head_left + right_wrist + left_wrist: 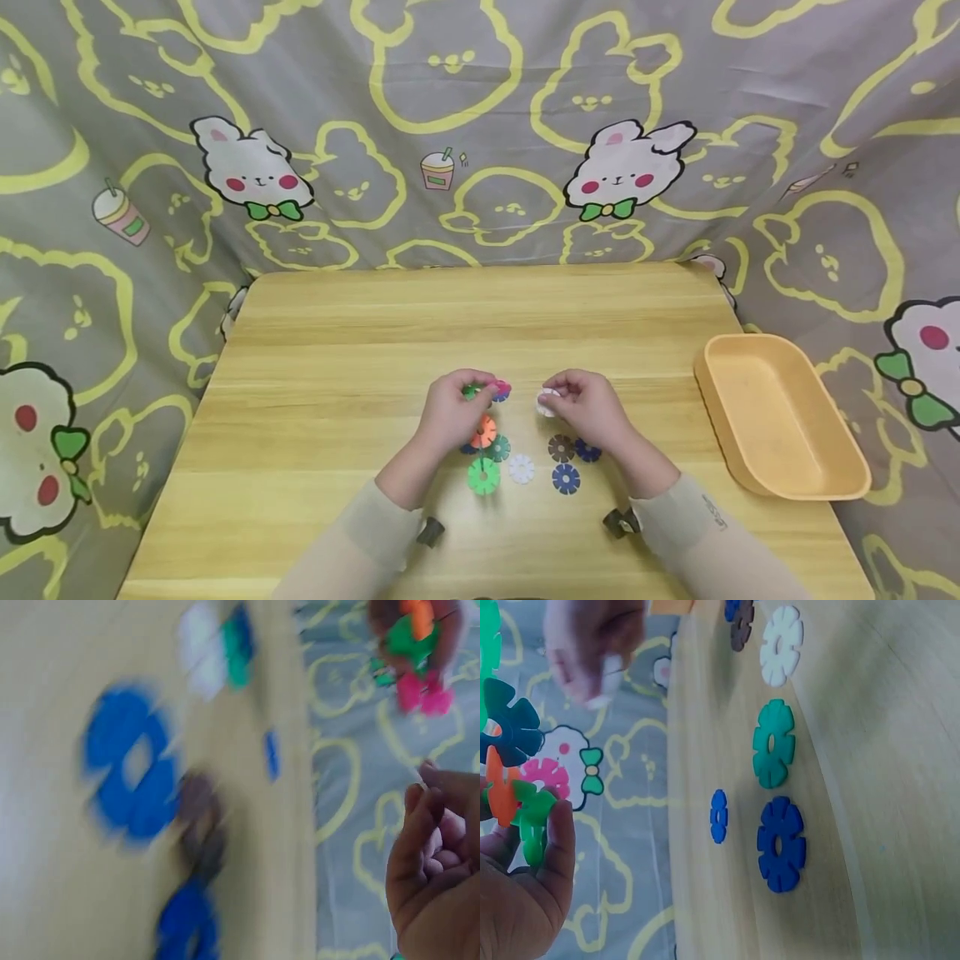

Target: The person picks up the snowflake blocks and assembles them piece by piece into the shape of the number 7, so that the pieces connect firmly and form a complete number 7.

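Observation:
My left hand (453,408) grips a chain of slotted, flower-shaped plastic discs joined together. In the left wrist view it has a green disc (534,806) at the fingertips, an orange disc (501,793), a dark blue disc (511,727), a bright green disc (489,645) and a pink disc (547,772). Apart from it, to the right, my right hand (592,407) pinches a white disc (548,405) between thumb and fingers. Both hands are raised over the table, and the right wrist view is blurred.
Loose discs lie on the wooden table (337,333): white (521,468), teal (498,448), brown (561,448) and several blue ones, one nearest the front (566,479). An orange plastic bin (780,417) stands at the right edge. Patterned curtain (480,83) surrounds the table's back and sides.

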Tool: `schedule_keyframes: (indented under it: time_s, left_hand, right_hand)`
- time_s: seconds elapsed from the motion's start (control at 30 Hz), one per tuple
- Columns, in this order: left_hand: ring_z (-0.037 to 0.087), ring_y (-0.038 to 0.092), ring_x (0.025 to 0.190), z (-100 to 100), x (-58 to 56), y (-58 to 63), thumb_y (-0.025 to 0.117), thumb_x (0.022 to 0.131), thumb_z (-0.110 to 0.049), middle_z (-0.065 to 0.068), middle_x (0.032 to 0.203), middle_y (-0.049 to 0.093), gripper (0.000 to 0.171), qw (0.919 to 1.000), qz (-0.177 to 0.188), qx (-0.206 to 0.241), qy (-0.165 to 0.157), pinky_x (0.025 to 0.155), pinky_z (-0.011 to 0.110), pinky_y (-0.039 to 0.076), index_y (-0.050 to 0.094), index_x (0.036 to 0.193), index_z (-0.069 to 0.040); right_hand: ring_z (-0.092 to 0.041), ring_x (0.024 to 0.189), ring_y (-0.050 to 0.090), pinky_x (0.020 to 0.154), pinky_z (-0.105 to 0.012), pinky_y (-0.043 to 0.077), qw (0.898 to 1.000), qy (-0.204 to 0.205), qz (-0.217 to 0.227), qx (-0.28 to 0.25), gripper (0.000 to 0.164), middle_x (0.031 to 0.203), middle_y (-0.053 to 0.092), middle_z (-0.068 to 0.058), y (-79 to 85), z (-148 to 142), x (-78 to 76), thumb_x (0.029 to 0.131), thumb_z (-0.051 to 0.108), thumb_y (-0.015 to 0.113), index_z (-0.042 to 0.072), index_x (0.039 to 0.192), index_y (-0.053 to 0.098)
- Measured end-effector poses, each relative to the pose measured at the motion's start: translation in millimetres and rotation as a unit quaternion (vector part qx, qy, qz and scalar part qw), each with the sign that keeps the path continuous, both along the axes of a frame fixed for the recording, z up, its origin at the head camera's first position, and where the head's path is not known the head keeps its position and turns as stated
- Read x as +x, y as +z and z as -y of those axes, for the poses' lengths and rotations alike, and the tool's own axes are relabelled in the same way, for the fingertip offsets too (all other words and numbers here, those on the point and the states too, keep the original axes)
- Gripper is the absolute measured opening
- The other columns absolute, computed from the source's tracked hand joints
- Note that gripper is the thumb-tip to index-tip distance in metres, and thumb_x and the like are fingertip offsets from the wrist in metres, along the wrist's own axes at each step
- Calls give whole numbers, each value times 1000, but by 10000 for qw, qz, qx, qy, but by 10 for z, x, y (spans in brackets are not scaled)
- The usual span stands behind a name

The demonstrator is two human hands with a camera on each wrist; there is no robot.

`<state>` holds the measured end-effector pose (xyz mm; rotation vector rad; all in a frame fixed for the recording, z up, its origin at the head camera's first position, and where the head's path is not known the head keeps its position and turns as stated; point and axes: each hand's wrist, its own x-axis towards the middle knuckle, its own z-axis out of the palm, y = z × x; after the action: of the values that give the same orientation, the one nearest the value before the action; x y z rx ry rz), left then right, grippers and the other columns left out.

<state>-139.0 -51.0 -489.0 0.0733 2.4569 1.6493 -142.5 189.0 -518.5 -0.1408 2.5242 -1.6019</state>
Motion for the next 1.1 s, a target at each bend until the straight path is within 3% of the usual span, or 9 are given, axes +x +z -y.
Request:
schedule_keyframes:
  time_s: [0.13,0.23,0.5,0.63,0.93,1.1]
  left_hand:
    - [13,61,79,-10,-6,-23,71,101,-16,4,120,76,11,9997,-160,25,-187,65,25,52,79,106,-12]
    - [19,65,92,-14,1,-29,71,102,-17,2,120,76,10,9994,-232,72,-263,75,31,55,80,105,-14]
    - [21,67,110,-18,19,-26,73,100,-16,0,118,76,8,9987,-419,134,-245,94,46,56,80,103,-15]
    - [24,68,115,-28,26,-26,74,99,-14,0,116,76,6,9981,-537,190,-252,101,51,54,80,102,-13]
    - [19,64,99,-54,38,-51,71,102,-12,1,107,73,5,9965,-694,230,-397,89,40,54,75,100,-10]
    - [21,64,100,-76,48,-40,66,104,-9,5,109,70,6,9942,-888,120,-594,90,39,55,70,101,-6]
  right_hand:
    - [-23,72,73,70,-36,65,9898,-48,454,-1346,23,93,76,-19,132,99,-9,98,-2,70,-14,117,68]
    - [-16,72,73,73,-35,65,9824,-55,709,-1729,25,95,75,-22,195,145,-9,100,-4,67,-18,120,65]
    - [-14,67,72,67,-31,64,9802,-288,927,-1725,26,87,76,-20,218,180,3,99,-2,69,-17,119,66]
    - [-14,64,71,64,-30,63,9806,-139,905,-1735,26,85,75,-23,217,198,4,99,-2,69,-18,119,65]
    - [-13,63,71,63,-30,63,9782,-34,820,-1906,22,86,76,-22,217,215,4,97,-6,69,-19,115,66]
    - [-14,63,71,63,-30,63,9777,-47,790,-1946,22,86,76,-21,228,221,7,97,-7,69,-19,114,66]
